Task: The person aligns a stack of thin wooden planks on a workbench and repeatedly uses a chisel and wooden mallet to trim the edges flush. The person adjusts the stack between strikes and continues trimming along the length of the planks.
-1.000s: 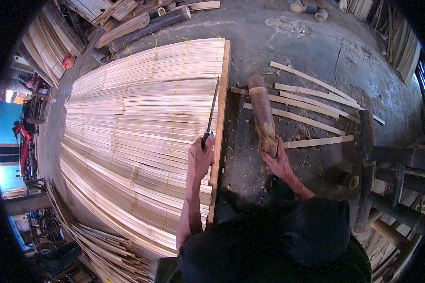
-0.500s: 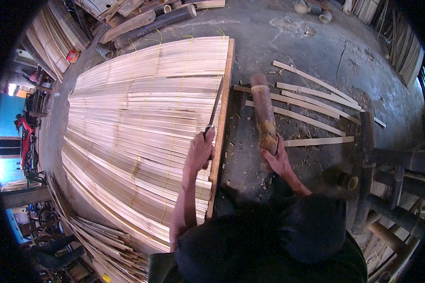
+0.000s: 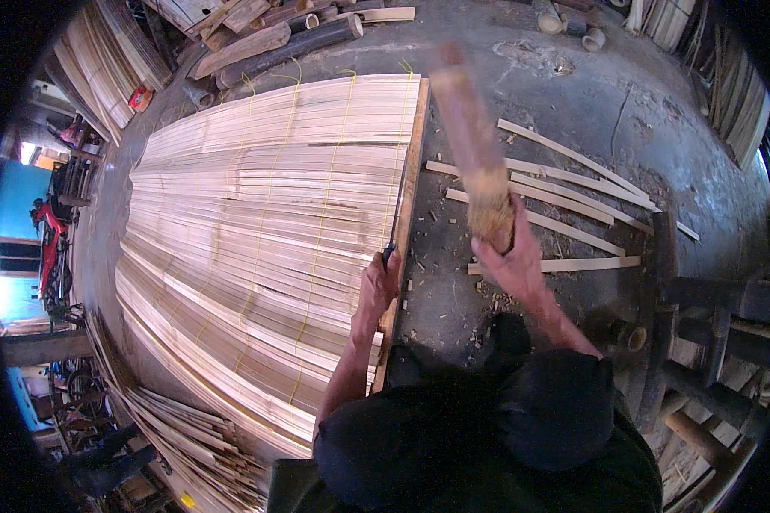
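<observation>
My left hand [image 3: 378, 286] grips the dark handle of a long knife [image 3: 395, 214] whose blade lies along the wooden plank [image 3: 411, 162] at the right edge of a wide mat of split bamboo slats [image 3: 257, 231]. My right hand [image 3: 509, 256] holds a thick bamboo club [image 3: 470, 145], raised off the ground and blurred, to the right of the knife. The club's frayed lower end sits just above my right fist.
Loose bamboo strips [image 3: 565, 197] lie on the dirt floor at the right. Logs and bamboo poles [image 3: 282, 43] are piled at the far end of the mat. Stacked slats [image 3: 188, 427] lie at the lower left. A dark wooden frame [image 3: 710, 299] stands at the right.
My right hand has lifted the bamboo club from the ground up into the air. My left hand stays on the knife at the plank's edge.
</observation>
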{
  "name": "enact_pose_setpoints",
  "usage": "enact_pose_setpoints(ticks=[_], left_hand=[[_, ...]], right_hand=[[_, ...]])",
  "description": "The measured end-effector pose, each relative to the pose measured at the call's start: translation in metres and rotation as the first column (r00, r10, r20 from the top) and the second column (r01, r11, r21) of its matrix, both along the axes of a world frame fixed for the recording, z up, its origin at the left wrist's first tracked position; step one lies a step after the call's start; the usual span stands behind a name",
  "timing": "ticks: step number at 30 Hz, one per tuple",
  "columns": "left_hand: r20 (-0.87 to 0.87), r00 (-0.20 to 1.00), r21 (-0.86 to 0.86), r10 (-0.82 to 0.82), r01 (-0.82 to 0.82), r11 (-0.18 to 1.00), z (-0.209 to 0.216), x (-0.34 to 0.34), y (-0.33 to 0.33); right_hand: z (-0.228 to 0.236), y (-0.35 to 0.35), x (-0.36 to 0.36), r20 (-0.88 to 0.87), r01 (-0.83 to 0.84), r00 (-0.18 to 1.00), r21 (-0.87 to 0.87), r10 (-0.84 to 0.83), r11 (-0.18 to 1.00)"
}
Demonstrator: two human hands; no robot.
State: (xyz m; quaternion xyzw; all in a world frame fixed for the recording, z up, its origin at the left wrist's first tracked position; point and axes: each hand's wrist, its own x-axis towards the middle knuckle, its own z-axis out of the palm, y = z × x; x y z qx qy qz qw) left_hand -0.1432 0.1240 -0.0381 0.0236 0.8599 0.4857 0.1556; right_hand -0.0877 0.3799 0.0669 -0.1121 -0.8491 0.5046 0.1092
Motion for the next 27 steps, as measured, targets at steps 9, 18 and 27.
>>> enact_pose_setpoints(ticks=[9,18,27], left_hand=[[-0.006,1.000,-0.028,-0.013,0.013,1.000,-0.020,0.002,-0.005],[-0.243,0.966,-0.340,-0.083,-0.005,0.940,0.002,0.007,0.007],[-0.116,0.993,-0.233,-0.034,0.007,0.972,0.023,0.011,0.003]], right_hand=[[-0.031,-0.006,-0.053,-0.390,-0.063,0.919,0.010,0.062,0.998],[-0.067,0.018,0.002,0.168,-0.087,0.983,0.063,0.075,0.994],[-0.044,0.007,0.030,0.188,0.007,0.982,-0.091,0.011,0.996]])
